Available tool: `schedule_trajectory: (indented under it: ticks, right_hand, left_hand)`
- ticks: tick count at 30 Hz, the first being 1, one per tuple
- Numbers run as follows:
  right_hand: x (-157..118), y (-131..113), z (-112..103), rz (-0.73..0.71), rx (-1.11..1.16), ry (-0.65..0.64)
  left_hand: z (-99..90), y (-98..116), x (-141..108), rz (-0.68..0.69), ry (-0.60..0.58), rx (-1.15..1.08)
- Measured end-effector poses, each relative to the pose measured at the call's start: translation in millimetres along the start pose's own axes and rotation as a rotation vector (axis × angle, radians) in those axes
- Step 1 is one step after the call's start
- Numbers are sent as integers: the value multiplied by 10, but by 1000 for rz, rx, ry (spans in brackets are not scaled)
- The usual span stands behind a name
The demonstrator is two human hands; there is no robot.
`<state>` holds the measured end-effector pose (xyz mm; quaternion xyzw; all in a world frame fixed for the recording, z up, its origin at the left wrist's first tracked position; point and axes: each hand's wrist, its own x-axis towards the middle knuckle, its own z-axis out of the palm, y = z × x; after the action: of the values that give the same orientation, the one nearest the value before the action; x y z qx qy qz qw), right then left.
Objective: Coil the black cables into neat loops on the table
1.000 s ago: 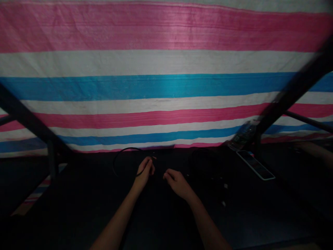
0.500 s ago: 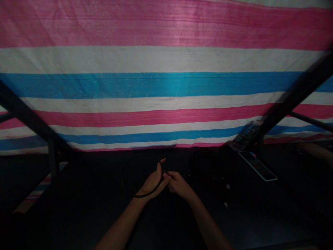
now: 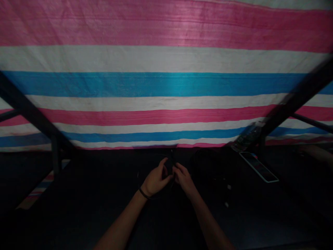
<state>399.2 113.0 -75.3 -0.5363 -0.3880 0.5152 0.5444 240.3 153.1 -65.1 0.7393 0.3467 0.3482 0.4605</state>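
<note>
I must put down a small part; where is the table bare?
Seemingly bare: the dim black tabletop between the slanted dark post and the left forearm. Crowded: right of the right hand, with a black coiled cable, pale-edged phone and clear plastic bottle, and around the thin black cable by the left hand.

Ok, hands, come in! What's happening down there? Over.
Right hand pinching black cable. Left hand curled alongside, cable looping across its wrist. Dark coil beside right hand; smartphone farther right.
</note>
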Motion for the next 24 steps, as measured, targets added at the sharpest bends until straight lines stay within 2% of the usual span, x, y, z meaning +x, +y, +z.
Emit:
schedule_trajectory:
  ticks: [2, 4, 6, 7, 8, 10, 12, 14, 16, 18, 21, 24]
  right_hand:
    - [4, -11, -25, 17, 18, -15]
    - [-14, -48, -41, 14, 73, -123]
    - [-46, -88, -50, 19, 129, -223]
    - [-63, -101, -52, 27, 130, -254]
    - [-80, -107, -53, 43, 106, -279]
    - [-110, -100, -45, 84, -13, -343]
    - [-132, -80, -24, 92, -182, -430]
    - [-146, -62, 4, 1, -321, -478]
    - [-147, -56, 22, -108, -383, -463]
    - [-136, -57, 18, -152, -409, -434]
    - [-114, -65, -14, -166, -531, -335]
    - [-101, -79, -32, -200, -635, -235]
  left_hand:
    - [-58, -34, 64, -38, 156, -65]
    - [-147, -67, 120, -117, 306, -226]
    - [-252, -95, 159, -215, 389, -481]
    - [-302, -106, 170, -262, 389, -619]
    - [-346, -113, 176, -304, 360, -741]
    - [-398, -112, 169, -370, 231, -896]
    - [-389, -90, 139, -395, 43, -892]
    - [-324, -59, 96, -365, -122, -741]
    - [-235, -33, 53, -325, -266, -494]
    - [-162, -24, 21, -329, -389, -250]
    - [-119, -37, 8, -338, -469, -8]
    - [-128, -53, 31, -238, -415, 98]
